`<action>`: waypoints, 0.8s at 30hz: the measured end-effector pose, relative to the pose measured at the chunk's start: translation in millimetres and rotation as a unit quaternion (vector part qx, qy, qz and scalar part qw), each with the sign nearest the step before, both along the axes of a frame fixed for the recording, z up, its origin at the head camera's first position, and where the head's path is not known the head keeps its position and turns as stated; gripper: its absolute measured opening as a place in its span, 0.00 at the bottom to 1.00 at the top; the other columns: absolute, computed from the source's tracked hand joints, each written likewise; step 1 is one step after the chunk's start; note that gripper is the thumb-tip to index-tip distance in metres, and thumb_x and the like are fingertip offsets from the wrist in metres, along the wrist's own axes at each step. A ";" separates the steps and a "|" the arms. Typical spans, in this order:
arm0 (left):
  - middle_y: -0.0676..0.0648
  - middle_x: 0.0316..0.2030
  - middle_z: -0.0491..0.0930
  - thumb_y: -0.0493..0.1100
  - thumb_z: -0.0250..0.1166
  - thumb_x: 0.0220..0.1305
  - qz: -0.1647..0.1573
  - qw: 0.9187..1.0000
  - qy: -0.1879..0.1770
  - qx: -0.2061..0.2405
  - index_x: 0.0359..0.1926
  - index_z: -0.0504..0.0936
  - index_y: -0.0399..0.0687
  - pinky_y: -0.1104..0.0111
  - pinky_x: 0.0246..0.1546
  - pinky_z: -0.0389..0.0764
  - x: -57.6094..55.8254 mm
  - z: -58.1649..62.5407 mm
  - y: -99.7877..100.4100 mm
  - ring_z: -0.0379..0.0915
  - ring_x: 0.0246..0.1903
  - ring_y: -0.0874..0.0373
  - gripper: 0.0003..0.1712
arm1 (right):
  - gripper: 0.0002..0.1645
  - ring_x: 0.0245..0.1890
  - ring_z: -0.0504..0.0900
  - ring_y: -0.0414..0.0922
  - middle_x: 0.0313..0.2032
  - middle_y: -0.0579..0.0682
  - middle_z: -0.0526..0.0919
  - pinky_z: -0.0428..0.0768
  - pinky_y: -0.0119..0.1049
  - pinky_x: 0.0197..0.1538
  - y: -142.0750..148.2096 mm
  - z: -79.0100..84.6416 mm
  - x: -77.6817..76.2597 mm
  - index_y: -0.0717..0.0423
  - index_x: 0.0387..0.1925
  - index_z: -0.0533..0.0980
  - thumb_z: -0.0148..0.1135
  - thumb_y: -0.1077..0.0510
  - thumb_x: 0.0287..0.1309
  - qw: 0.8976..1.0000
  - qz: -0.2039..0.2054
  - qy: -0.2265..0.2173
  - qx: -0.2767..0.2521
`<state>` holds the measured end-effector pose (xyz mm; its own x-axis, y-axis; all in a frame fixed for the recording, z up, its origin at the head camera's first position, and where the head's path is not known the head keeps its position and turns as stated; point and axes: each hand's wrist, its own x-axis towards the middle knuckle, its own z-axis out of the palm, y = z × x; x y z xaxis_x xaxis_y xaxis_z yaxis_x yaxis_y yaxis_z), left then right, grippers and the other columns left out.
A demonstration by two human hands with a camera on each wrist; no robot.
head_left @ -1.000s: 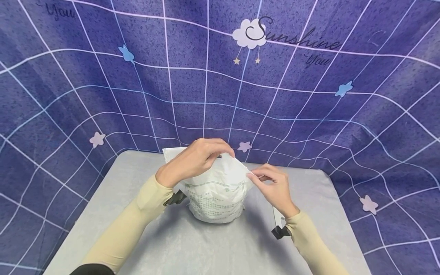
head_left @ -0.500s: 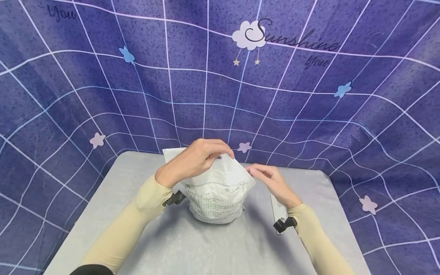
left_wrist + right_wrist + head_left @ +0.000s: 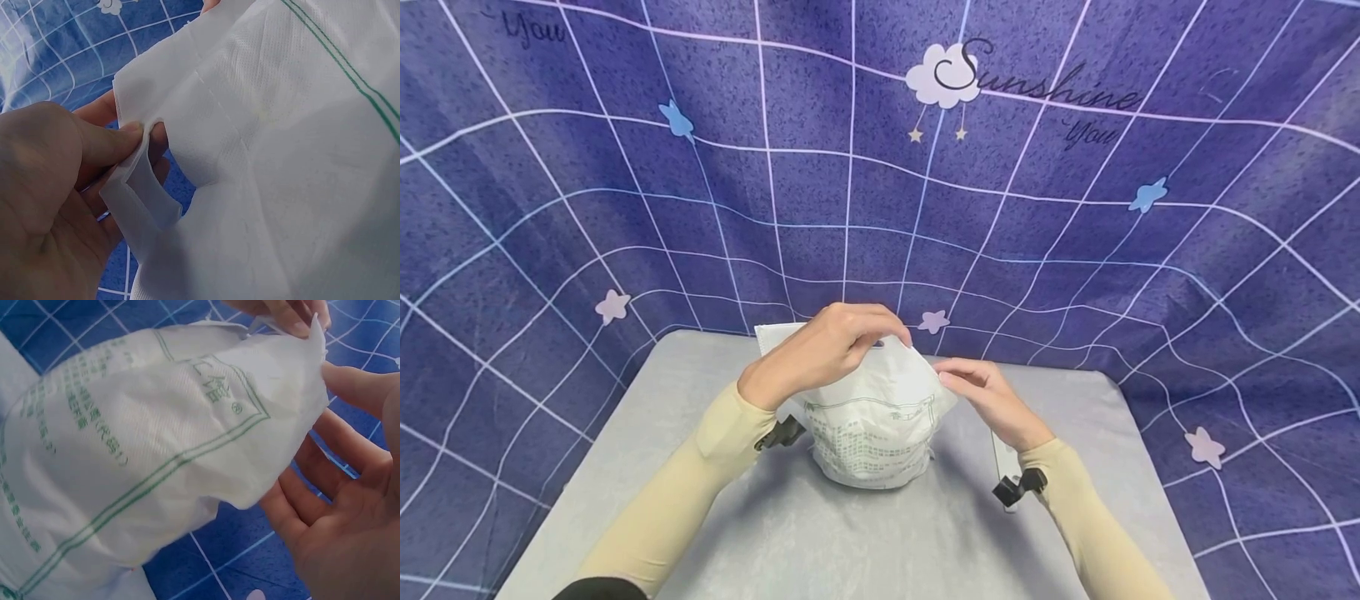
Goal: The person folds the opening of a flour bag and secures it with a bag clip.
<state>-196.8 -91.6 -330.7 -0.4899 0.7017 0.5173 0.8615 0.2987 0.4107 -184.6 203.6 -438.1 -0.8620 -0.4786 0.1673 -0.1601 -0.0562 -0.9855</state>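
A white non-woven bag (image 3: 872, 446) with green print stands bulging on the table, its flat top edge upright. My left hand (image 3: 823, 350) reaches over that top edge. In the left wrist view, the left thumb and fingers pinch the bag (image 3: 294, 187) beside its cut-out handle hole. On the other side my right hand (image 3: 1000, 404) holds the bag's right upper edge, near the corner. From the right wrist, the right hand (image 3: 356, 506) shows its thumb on one side of the bag's edge (image 3: 275, 456) and fingers behind it. What fills the bag is hidden.
A pale flat item (image 3: 1006, 467) lies on the grey-covered table (image 3: 820, 550), partly beneath the right wrist. A purple-blue grid-patterned curtain (image 3: 880, 192) rises behind the table and at both sides.
My right hand has shifted along the bag's right edge and a little outward, baring the upper corner. The left hand keeps its grip at the top; the bag has stayed in place.
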 end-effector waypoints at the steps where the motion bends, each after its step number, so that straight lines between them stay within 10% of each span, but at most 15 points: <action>1: 0.57 0.48 0.88 0.21 0.60 0.67 0.000 1.000 0.000 0.000 0.50 0.90 0.51 0.67 0.56 0.83 0.1 0.1 0.0 0.84 0.52 0.63 0.25 | 0.16 0.62 0.83 0.43 0.55 0.44 0.89 0.74 0.37 0.70 -0.8 0.0 -0.1 0.49 0.56 0.87 0.59 0.63 0.76 1.000 0.003 -0.003 -0.004; 24: 0.58 0.54 0.88 0.38 0.61 0.76 0.052 0.998 -0.009 -0.022 0.58 0.90 0.59 0.62 0.50 0.85 5.4 7.9 -7.6 0.84 0.51 0.63 0.18 | 0.18 0.54 0.85 0.42 0.51 0.44 0.90 0.75 0.40 0.66 -9.9 4.6 -3.7 0.44 0.50 0.87 0.61 0.68 0.70 0.998 0.027 -0.044 -0.025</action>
<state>-191.4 -99.2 -322.8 -0.5702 0.6685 0.4775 0.8174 0.4035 0.4111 -188.3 193.7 -433.4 -0.8472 -0.5182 0.1174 -0.0688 -0.1121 -0.9913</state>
